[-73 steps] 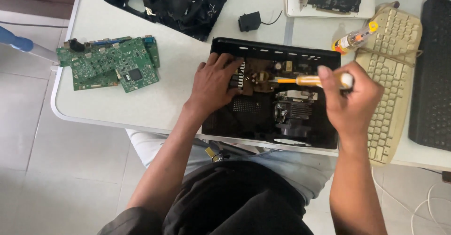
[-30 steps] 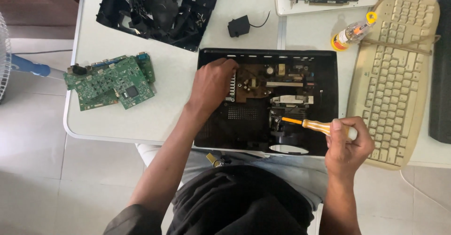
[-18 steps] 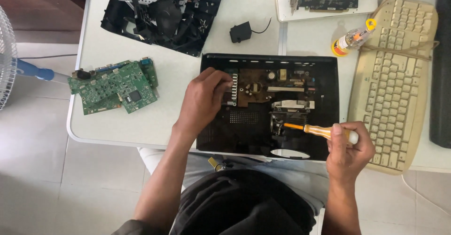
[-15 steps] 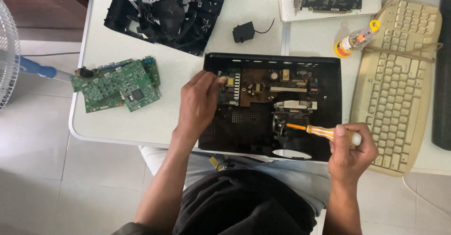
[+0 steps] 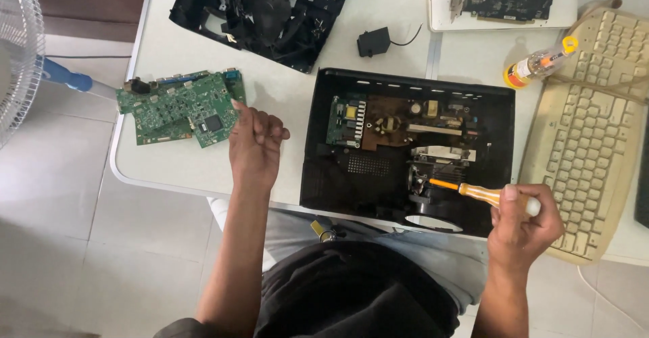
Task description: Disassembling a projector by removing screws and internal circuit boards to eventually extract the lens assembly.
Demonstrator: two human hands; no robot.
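Right hand point(image 5: 524, 226) grips an orange screwdriver point(image 5: 483, 195), tip inside the open black casing point(image 5: 338, 182). Left hand point(image 5: 255, 145), fingers loosely curled and holding nothing visible, hovers left of the casing, beside a green circuit board point(image 5: 179, 107).

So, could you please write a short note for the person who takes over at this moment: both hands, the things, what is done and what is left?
Left hand: loosely curled over the table beside the green circuit board; whether it holds anything cannot be told.
Right hand: grips the orange-handled screwdriver, tip inside the open black case near the lens.
Done: cover off, green board out on the table.
Left: a brown board and a small green board are in the case.
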